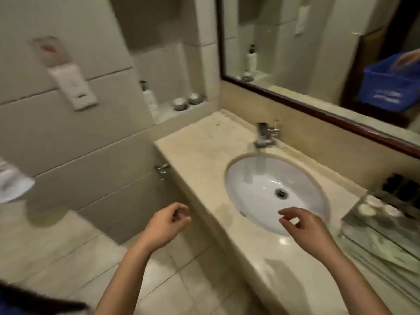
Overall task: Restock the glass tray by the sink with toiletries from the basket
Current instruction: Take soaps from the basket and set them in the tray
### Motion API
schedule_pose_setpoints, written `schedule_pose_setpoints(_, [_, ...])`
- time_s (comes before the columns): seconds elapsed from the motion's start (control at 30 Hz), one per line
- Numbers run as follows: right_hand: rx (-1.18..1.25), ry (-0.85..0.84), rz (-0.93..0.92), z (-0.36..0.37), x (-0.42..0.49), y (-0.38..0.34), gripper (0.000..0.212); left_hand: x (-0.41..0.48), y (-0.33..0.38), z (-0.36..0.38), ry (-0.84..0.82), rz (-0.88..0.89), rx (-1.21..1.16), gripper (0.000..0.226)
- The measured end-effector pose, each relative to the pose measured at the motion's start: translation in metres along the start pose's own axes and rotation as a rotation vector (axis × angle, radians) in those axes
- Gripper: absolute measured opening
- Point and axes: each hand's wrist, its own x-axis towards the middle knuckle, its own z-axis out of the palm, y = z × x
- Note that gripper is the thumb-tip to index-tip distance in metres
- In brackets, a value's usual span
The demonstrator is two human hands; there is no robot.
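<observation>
Both hands hover empty by the vanity. The left hand [168,220] hangs just off the counter's edge, over the floor, its fingers loosely curled round nothing. The right hand [305,226] floats above the near rim of the sink [272,189], fingers slack and half-bent, also holding nothing. The glass tray [372,235] sits on the counter [200,151] just right of the basin, at the frame's edge. Small dark bottles [402,187] stand along its back and a few white round caps [369,206] sit in front, though blur hides what they are. The blue basket [386,87] shows only as a reflection in the mirror [295,53] — so it is probably behind or beside the person, out of direct view. The step in hand looks like fetching stock, since nothing is picked up yet. It would be best to turn to the basket first, take one item per hand in a light pinch, and stand each upright in an open spot of the tray — gently, since glass on stone could slide or chip if knocked.
</observation>
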Motion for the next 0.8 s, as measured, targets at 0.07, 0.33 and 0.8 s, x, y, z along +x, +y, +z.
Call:
schedule_pose_setpoints(0.07, [-0.022,-0.117,-0.104,0.046,-0.011,-0.05,0.018,-0.047,-0.047,-0.039,0.076,-0.094,-0.046,0.019])
schedule_pose_setpoints(0.33, [-0.141,-0.545,-0.551,0.228,-0.102,-0.228,0.023,-0.257,-0.205,-0.153,0.396,-0.464,-0.111,0.019])
schedule_pose_setpoints(0.8, [-0.339,-0.913,-1.277,0.415,-0.277,-0.452,0.026,-0.519,-0.328,-0.186,0.98,-0.95,-0.308,0.029])
